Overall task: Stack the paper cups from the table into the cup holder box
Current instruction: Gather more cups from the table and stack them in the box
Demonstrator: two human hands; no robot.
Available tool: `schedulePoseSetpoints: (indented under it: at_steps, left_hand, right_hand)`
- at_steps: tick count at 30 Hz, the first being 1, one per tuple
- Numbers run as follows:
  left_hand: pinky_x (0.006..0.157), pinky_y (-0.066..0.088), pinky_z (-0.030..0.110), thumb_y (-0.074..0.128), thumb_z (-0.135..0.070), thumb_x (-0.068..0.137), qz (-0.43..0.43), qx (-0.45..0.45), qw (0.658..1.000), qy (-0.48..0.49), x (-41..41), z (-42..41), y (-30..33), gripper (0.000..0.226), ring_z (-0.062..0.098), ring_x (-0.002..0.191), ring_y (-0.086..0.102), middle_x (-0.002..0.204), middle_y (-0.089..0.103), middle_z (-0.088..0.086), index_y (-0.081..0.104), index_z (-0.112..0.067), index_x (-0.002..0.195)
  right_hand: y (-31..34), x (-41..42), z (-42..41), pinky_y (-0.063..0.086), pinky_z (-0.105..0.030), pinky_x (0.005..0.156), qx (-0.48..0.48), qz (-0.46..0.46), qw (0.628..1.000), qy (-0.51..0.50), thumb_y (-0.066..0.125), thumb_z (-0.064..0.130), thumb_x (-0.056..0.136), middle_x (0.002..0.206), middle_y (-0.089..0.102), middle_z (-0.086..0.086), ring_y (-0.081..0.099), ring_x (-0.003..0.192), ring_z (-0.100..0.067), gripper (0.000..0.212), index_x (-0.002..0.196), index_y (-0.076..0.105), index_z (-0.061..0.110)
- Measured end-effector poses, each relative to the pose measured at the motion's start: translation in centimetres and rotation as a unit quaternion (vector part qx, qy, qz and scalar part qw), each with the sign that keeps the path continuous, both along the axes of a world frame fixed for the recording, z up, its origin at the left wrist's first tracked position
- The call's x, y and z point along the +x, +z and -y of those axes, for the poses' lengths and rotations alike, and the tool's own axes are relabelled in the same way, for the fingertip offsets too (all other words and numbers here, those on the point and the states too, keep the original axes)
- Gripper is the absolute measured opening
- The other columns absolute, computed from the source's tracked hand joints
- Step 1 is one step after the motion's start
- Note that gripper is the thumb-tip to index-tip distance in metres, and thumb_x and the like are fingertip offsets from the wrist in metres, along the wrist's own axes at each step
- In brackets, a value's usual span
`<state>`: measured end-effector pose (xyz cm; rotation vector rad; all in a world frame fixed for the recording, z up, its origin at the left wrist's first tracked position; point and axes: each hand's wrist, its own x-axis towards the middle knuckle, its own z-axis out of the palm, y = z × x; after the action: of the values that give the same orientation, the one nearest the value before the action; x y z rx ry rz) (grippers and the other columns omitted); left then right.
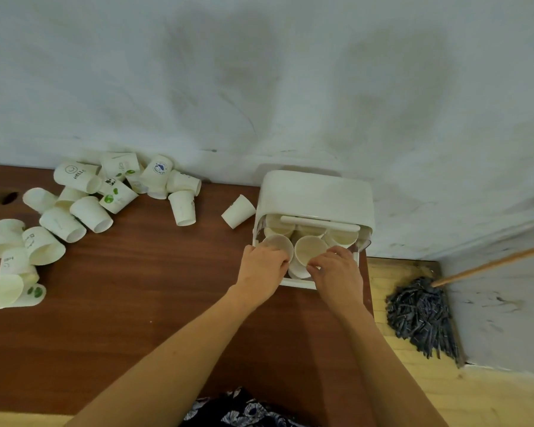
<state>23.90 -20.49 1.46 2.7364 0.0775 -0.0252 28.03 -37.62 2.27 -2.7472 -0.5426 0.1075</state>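
The white cup holder box (pixel 316 192) stands at the table's right edge against the wall, its front open, with several cups upright inside. My left hand (pixel 264 268) grips a paper cup (pixel 279 243) at the box's front left. My right hand (pixel 336 272) holds a second cup (pixel 310 249) at the front middle, fingers curled round its lower part. Several loose paper cups (pixel 90 214) lie scattered on their sides across the left of the table. One cup (pixel 238 211) lies alone just left of the box.
The brown wooden table (pixel 154 288) ends just right of the box. A white wall runs behind it. A mop (pixel 423 315) with a wooden handle leans on the yellow floor at the right. A dark hole (pixel 10 197) marks the table's far left.
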Motion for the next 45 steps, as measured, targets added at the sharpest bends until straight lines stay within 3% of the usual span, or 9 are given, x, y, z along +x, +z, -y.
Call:
schedulePoseSetpoints:
  at_steps: [4, 8, 14, 22, 27, 33, 36, 40, 45]
  left_hand:
    - [0.082, 0.038, 0.031, 0.051, -0.032, 0.095, 0.030, -0.044, 0.998, -0.017, -0.5, -1.9, 0.6, 0.024, 0.017, 0.098, 0.054, 0.113, 0.062, -0.005, 0.063, -0.021, 0.113]
    - [0.081, 0.047, 0.027, 0.056, -0.030, 0.094, 0.060, -0.154, 0.984, 0.063, -0.9, -6.8, 1.4, 0.021, 0.009, 0.093, 0.054, 0.103, 0.063, -0.008, 0.062, -0.021, 0.113]
    - [0.078, 0.047, 0.029, 0.055, -0.032, 0.094, -0.028, -0.108, 0.980, 0.166, -0.9, -16.9, -0.2, 0.019, 0.013, 0.093, 0.059, 0.103, 0.064, -0.006, 0.061, -0.021, 0.109]
    - [0.084, 0.047, 0.040, 0.058, -0.032, 0.091, -0.087, -0.074, 0.974, 0.198, 2.2, -25.2, -3.1, 0.041, 0.026, 0.112, 0.050, 0.127, 0.052, 0.003, 0.052, -0.018, 0.129]
    - [0.093, 0.044, 0.048, 0.067, -0.036, 0.085, -0.140, -0.054, 0.971, 0.184, 4.9, -27.5, -5.7, 0.069, 0.032, 0.129, 0.034, 0.149, 0.030, 0.004, 0.034, -0.022, 0.143]
    - [0.098, 0.042, 0.046, 0.073, -0.037, 0.081, -0.179, -0.034, 0.968, 0.171, 5.2, -28.7, -8.7, 0.085, 0.031, 0.130, 0.034, 0.146, 0.034, 0.006, 0.024, -0.024, 0.148]
    - [0.097, 0.043, 0.042, 0.075, -0.039, 0.079, -0.140, -0.029, 0.972, 0.186, 4.2, -28.6, -9.2, 0.078, 0.028, 0.124, 0.038, 0.137, 0.044, 0.005, 0.034, -0.021, 0.142]
    - [0.093, 0.044, 0.039, 0.063, -0.031, 0.090, -0.085, -0.036, 0.973, 0.211, 2.4, -28.4, -8.7, 0.040, 0.026, 0.118, 0.044, 0.123, 0.058, 0.005, 0.055, -0.015, 0.126]
    - [0.078, 0.048, 0.034, 0.055, -0.025, 0.095, -0.048, -0.097, 0.965, 0.237, -0.1, -27.0, -6.0, 0.018, 0.022, 0.098, 0.054, 0.100, 0.065, 0.002, 0.065, -0.013, 0.105]
  right_hand:
    - [0.8, -1.0, -1.3, 0.048, -0.039, 0.086, 0.039, 0.019, 0.998, -0.043, 0.072, 0.015, 0.080, 0.096, 0.072, 0.003, 0.060, 0.100, -0.023, 0.007, 0.086, 0.075, 0.017]
    - [2.5, -2.1, -5.9, 0.045, -0.029, 0.079, 0.130, 0.019, 0.990, -0.055, 0.068, 0.017, 0.086, 0.097, 0.069, 0.006, 0.058, 0.096, -0.016, 0.009, 0.093, 0.072, 0.018]
    - [1.9, -1.3, -15.0, 0.042, -0.018, 0.072, 0.137, -0.079, 0.987, -0.016, 0.062, 0.021, 0.090, 0.096, 0.067, 0.009, 0.055, 0.084, -0.005, 0.014, 0.100, 0.072, 0.023]
    - [-1.8, 3.1, -22.9, 0.051, -0.033, 0.085, 0.065, -0.197, 0.974, -0.090, 0.059, 0.025, 0.091, 0.119, 0.061, 0.003, 0.060, 0.100, -0.015, 0.033, 0.124, 0.060, 0.023]
    - [-4.6, 6.7, -25.7, 0.048, -0.038, 0.096, 0.023, -0.213, 0.970, -0.118, 0.062, 0.025, 0.091, 0.146, 0.039, -0.003, 0.056, 0.116, -0.026, 0.056, 0.143, 0.042, 0.017]
    - [-7.5, 9.0, -27.5, 0.042, -0.039, 0.102, 0.016, -0.230, 0.963, -0.142, 0.069, 0.012, 0.085, 0.155, 0.020, -0.007, 0.045, 0.128, -0.032, 0.079, 0.150, 0.024, 0.013]
    - [-8.1, 9.0, -27.9, 0.045, -0.043, 0.099, 0.006, -0.244, 0.957, -0.159, 0.066, 0.004, 0.085, 0.148, 0.031, -0.011, 0.048, 0.123, -0.035, 0.075, 0.148, 0.027, 0.015]
    - [-7.6, 8.3, -28.1, 0.049, -0.042, 0.092, 0.023, -0.235, 0.958, -0.163, 0.058, 0.002, 0.087, 0.133, 0.050, -0.013, 0.054, 0.115, -0.034, 0.056, 0.138, 0.043, 0.017]
    - [-5.2, 5.7, -27.1, 0.052, -0.039, 0.093, 0.012, -0.227, 0.967, -0.114, 0.049, 0.013, 0.095, 0.128, 0.062, -0.012, 0.060, 0.112, -0.030, 0.039, 0.133, 0.056, 0.018]
